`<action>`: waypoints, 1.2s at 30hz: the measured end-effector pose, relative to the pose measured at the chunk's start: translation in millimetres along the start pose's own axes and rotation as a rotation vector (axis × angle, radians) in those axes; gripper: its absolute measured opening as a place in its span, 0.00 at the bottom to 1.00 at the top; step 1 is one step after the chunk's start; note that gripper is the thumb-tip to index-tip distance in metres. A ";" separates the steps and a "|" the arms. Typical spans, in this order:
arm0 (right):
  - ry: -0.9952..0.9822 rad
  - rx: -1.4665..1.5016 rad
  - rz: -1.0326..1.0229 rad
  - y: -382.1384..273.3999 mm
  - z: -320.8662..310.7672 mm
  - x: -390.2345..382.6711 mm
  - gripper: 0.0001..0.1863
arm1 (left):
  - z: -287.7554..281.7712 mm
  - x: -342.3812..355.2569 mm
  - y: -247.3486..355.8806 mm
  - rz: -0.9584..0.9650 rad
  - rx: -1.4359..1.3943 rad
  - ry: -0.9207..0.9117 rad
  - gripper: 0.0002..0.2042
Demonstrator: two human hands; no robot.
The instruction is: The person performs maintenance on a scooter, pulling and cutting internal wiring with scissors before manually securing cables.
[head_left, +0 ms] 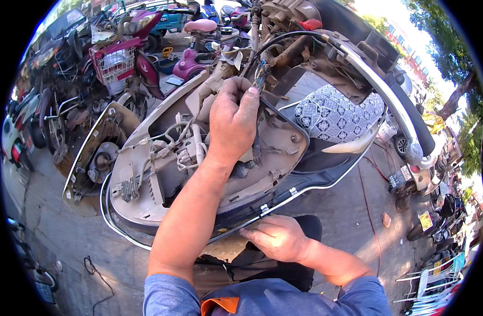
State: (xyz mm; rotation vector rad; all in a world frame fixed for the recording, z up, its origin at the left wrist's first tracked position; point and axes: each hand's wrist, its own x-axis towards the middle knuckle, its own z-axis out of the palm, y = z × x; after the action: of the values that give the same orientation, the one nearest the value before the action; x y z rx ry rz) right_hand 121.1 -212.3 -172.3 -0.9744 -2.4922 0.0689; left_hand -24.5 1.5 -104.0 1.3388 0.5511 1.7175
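Item: scooter front panel, inner side up, lying left of centre. Left hand is reaching over it, fingers pinching the wire bundle below the steering column. Right hand is resting, loosely curled and holding nothing, by the panel's chrome edge. Wiring work appears underway; separating strands would call for fine grip. Room is narrowing around the bundle; pavement lies open at right.

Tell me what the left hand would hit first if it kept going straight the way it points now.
The left hand points up the picture, fingertips already pinching the bundle of coloured wires. Going straight on, it would probably meet the scooter's steering column and cabling just beyond, though depth is unclear.
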 end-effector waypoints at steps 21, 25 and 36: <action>0.449 0.095 0.586 78.6 -115.2 168.2 0.16 | -14.3 -10.0 8.5 -0.236 -0.366 -0.135 0.10; 0.584 0.048 0.484 76.9 -109.4 170.2 0.14 | -14.5 -10.4 9.0 -0.246 -0.368 -0.157 0.09; 0.405 0.194 0.525 84.5 -116.8 183.1 0.15 | -13.7 -9.7 7.8 -0.209 -0.373 -0.151 0.09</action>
State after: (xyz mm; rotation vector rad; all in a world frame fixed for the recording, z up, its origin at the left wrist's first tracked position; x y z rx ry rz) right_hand 107.4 -43.3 -12.5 -1.3752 -1.7849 0.2468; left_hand -39.6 -8.5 -107.8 1.0907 0.2571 1.4494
